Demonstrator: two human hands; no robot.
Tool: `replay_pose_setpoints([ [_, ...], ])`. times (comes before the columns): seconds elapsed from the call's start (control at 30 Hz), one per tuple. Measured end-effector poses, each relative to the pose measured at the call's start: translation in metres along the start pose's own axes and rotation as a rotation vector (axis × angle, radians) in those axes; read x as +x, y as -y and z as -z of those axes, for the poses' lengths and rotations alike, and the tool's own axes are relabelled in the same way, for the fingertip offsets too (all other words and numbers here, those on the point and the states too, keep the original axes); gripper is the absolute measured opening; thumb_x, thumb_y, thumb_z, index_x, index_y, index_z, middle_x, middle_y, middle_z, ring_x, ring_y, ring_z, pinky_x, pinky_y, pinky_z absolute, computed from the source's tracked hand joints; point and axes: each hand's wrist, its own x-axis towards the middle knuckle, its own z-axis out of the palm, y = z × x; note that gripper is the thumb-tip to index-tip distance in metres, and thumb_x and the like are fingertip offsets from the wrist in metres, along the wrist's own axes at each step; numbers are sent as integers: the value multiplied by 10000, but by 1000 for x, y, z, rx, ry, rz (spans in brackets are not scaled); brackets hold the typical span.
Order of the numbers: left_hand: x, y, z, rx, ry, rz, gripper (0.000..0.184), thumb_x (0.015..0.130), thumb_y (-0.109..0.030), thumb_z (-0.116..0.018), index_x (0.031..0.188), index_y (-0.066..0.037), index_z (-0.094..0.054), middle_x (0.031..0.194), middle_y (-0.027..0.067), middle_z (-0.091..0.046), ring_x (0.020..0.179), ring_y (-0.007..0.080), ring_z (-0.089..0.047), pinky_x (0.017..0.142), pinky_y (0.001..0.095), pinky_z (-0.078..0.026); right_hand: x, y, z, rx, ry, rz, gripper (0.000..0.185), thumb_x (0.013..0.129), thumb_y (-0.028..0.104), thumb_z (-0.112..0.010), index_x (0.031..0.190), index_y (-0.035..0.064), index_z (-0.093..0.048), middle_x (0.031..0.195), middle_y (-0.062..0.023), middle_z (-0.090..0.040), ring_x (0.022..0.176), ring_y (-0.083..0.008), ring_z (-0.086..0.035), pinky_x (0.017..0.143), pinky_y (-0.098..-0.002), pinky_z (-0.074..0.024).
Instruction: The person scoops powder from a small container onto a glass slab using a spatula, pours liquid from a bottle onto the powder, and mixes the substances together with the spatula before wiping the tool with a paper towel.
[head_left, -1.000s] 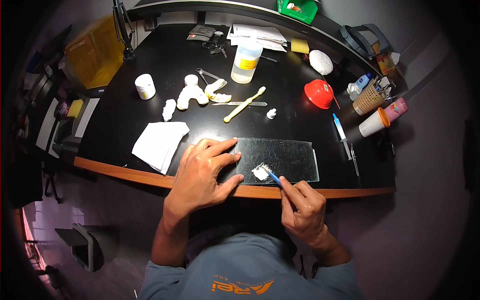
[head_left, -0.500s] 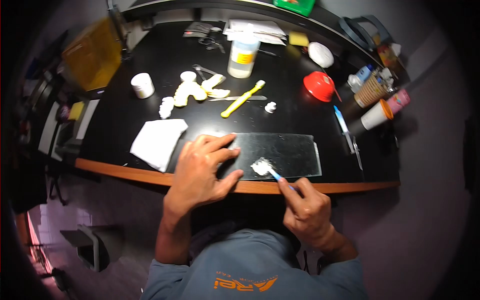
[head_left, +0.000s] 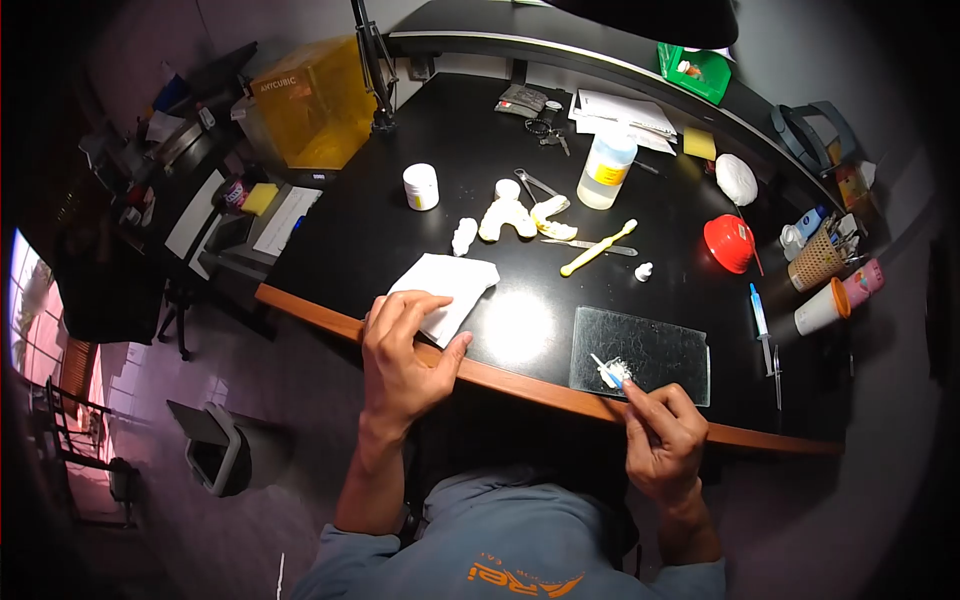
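Observation:
My right hand [head_left: 667,440] pinches a slim tool with a blue handle and a pale tip, perhaps a small spatula [head_left: 611,374]. Its tip lies in a small heap of white paste or powder [head_left: 614,371] near the front of a glass slab [head_left: 650,335]. My left hand [head_left: 408,350] is over the front left part of a folded white cloth or paper towel [head_left: 462,283], thumb and fingers apart; whether they touch it I cannot tell.
Behind are a white jar [head_left: 421,187], dental casts [head_left: 508,219], a yellow toothbrush [head_left: 598,248] and a liquid bottle [head_left: 607,170]. To the right stand a red bowl [head_left: 729,245], a syringe [head_left: 760,315] and cups [head_left: 822,306]. The wooden table edge [head_left: 520,385] runs along the front.
My left hand has left the glass slab and moved left to the white cloth. The right hand still holds the blue tool in the white heap. The view has turned left.

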Motion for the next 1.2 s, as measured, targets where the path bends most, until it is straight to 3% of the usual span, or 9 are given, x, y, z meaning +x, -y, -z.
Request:
replay_pose_setpoints([
  [0.13, -1, 18, -4, 50, 49, 59, 176, 810, 11, -857, 969, -31, -796, 915, 76, -748, 795, 257, -699, 816, 399, -544, 6, 2, -21, 78, 2, 27, 360, 862, -90, -813, 1211, -6, -845, 812, -107, -660, 634, -211, -664, 554, -338, -525],
  [0.3, 13, 5, 6, -179, -18, 212, 106, 865, -39, -857, 953, 0, -813, 836, 90, -747, 677, 143, -664, 609, 283, -463, 10, 9, -23, 101, -6, 85, 375, 876, -133, -787, 1226, -11, -843, 795, -75, -632, 614, -132, -565, 541, -289, -432],
  [0.43, 27, -1, 14, -331, 79, 341, 85, 898, -58, -836, 959, -1, -852, 853, 93, -780, 709, 149, -682, 639, 296, -476, 14, 16, -17, 134, -12, 93, 385, 871, -133, -787, 1229, -5, -845, 798, -70, -633, 608, -130, -558, 533, -292, -426],
  [0.53, 33, -8, 18, -226, 210, 226, 100, 894, -60, -839, 969, 1, -865, 877, 98, -794, 739, 158, -701, 653, 311, -492, 14, 18, -14, 146, -11, 98, 385, 875, -128, -781, 1233, -2, -846, 800, -67, -636, 613, -128, -566, 535, -292, -436],
  [0.57, 34, -11, 20, -239, 298, 225, 93, 902, -10, -815, 977, 6, -867, 926, 112, -811, 853, 180, -757, 773, 311, -567, 13, 19, -12, 144, -9, 99, 385, 878, -126, -777, 1236, 0, -846, 800, -67, -637, 616, -126, -571, 538, -290, -446],
  [0.8, 33, -18, 12, -244, 282, -20, 179, 859, 42, -809, 1025, 9, -868, 1004, 128, -817, 912, 229, -788, 834, 334, -607, 19, 19, -14, 85, 28, 140, 330, 850, 26, -839, 1178, 51, -865, 797, -79, -644, 582, -221, -643, 524, -363, -522],
  [0.97, 34, -24, 15, -162, 409, -213, 160, 787, -101, -885, 937, -60, -847, 1144, 88, -819, 1075, 279, -745, 938, 396, -535, 34, 18, -36, 7, 46, 117, 249, 854, 114, -830, 1091, 42, -855, 859, -95, -673, 655, -266, -726, 588, -393, -592],
  [1.07, 40, -30, 19, -234, 550, -359, 151, 809, -179, -874, 920, -85, -832, 1268, 76, -813, 1184, 296, -711, 1020, 434, -470, 40, 9, -47, 9, 17, 165, 236, 833, 44, -834, 1068, 54, -845, 839, -85, -686, 632, -253, -700, 575, -378, -565],
  [1.2, 42, -15, -8, -314, 509, -31, 184, 915, -86, -745, 1065, -38, -840, 1242, 138, -827, 1204, 340, -738, 1091, 474, -478, 41, 0, -60, 44, 10, 203, 262, 817, 34, -818, 1078, 53, -837, 861, -93, -689, 718, -286, -716, 641, -415, -586],
])
